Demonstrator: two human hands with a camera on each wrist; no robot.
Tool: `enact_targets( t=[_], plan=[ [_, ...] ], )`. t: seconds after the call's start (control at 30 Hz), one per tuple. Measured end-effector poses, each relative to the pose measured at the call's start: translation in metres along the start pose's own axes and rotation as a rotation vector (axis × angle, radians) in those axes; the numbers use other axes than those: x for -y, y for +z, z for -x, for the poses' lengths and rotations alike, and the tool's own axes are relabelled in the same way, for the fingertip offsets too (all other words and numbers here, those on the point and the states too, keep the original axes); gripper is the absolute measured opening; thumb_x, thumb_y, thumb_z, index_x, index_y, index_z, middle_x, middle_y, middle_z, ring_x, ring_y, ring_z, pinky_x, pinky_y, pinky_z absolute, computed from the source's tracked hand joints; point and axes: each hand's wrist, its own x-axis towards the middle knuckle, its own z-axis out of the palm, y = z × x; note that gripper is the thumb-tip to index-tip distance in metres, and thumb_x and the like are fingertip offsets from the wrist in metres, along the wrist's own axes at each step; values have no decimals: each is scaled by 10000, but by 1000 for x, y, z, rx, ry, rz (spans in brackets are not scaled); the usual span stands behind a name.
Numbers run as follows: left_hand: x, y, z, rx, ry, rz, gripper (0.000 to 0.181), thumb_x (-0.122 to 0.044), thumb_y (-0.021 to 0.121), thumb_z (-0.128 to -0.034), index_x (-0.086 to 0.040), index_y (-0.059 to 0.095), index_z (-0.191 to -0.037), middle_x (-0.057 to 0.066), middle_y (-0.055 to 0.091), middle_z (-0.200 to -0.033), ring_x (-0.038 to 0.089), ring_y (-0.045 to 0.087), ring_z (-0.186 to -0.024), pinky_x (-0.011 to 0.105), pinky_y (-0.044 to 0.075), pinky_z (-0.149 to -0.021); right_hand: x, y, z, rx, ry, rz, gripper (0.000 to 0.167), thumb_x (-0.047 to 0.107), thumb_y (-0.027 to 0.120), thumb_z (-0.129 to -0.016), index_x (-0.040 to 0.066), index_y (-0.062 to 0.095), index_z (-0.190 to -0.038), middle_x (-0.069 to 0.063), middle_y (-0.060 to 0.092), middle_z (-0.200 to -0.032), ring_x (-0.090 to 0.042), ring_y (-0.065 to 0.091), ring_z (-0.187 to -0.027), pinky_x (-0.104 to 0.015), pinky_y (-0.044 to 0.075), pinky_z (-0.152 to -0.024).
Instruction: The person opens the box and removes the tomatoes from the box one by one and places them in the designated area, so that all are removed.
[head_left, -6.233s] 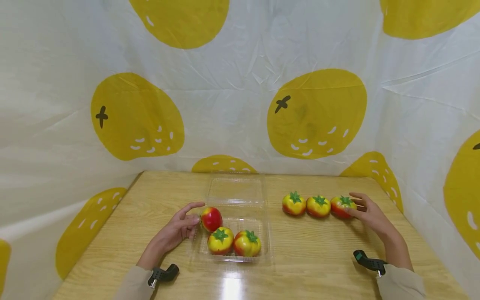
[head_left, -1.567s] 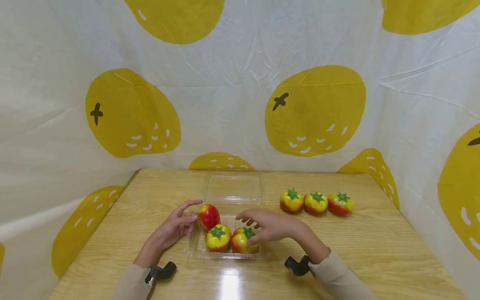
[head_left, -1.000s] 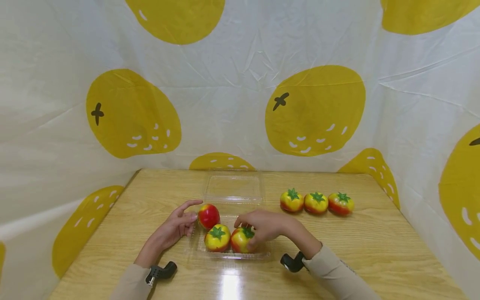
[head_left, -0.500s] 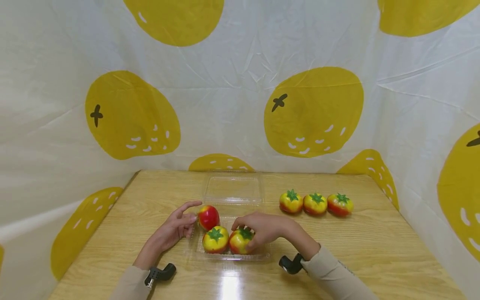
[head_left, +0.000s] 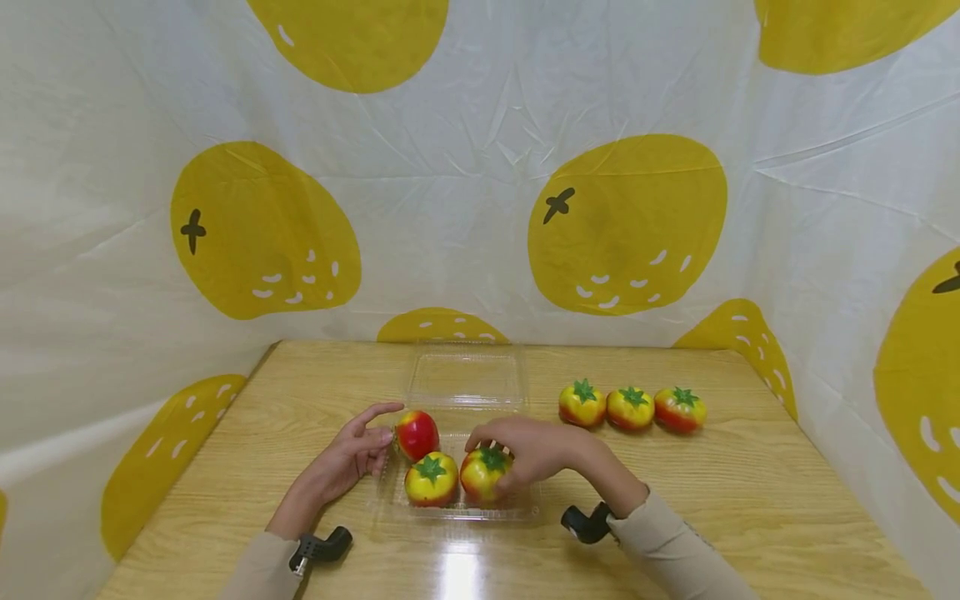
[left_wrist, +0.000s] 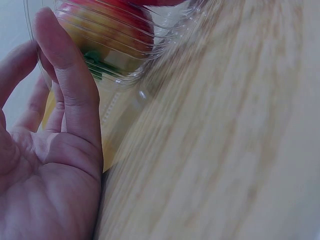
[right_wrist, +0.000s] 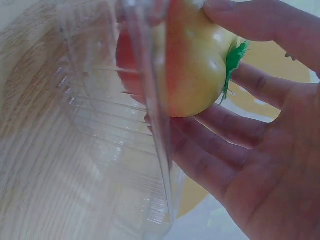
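Note:
An open clear plastic clamshell box [head_left: 471, 512] holds several yellow-and-red toy tomatoes with green leaf tops. My right hand [head_left: 532, 450] grips the right toy tomato [head_left: 480, 473], thumb on one side and fingers on the other; the box wall stands beside it in the right wrist view. My left hand [head_left: 348, 458] is at the box's left side, thumb and fingers pinching its rim in the left wrist view. Beside the held one sits another toy tomato [head_left: 431, 481], leaf up. Behind it, a toy tomato [head_left: 417, 435] lies on its side, red face showing, near my left fingertips.
Three more toy tomatoes stand in a row at the back right: left [head_left: 582, 404], middle [head_left: 630, 409] and right [head_left: 680, 409]. The box's lid [head_left: 467, 379] lies open behind its base on the wooden table [head_left: 675, 492]. A white cloth [head_left: 450, 200] with yellow fruit prints hangs behind.
My right hand has come from the back row to the box and taken hold of the right toy tomato, which has shifted slightly up and right. My left hand stays in place.

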Motion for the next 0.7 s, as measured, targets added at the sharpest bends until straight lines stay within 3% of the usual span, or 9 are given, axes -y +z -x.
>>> enact_targets(
  t=[0.2,0.53,0.7],
  plan=[
    [0,0,1,22,21,-3,487,-11,383,-1090,-137,344,-1558,-62,672,-811,65,656,-619,226,586,-603,-1,-3,6,-33,-20,-24,515,217,804,-826,251,619,-1305,101,655,-1271,-65,587,-1143,-353,516,-1039],
    [1,-1,0,19,20,-8,498,-17,385,-1091,-102,301,-1575,-65,674,-806,63,648,-614,218,579,-598,0,-8,22,-144,-37,60,551,268,767,-828,227,609,-1355,36,650,-1332,-165,594,-1232,-417,507,-1068],
    [1,-1,0,8,10,-12,514,-27,401,-1090,-84,274,-1585,-66,677,-798,62,645,-608,216,578,-596,1,-11,30,-178,-48,35,563,245,755,-844,220,595,-1383,32,635,-1361,-190,588,-1272,-454,497,-1091]
  ],
)
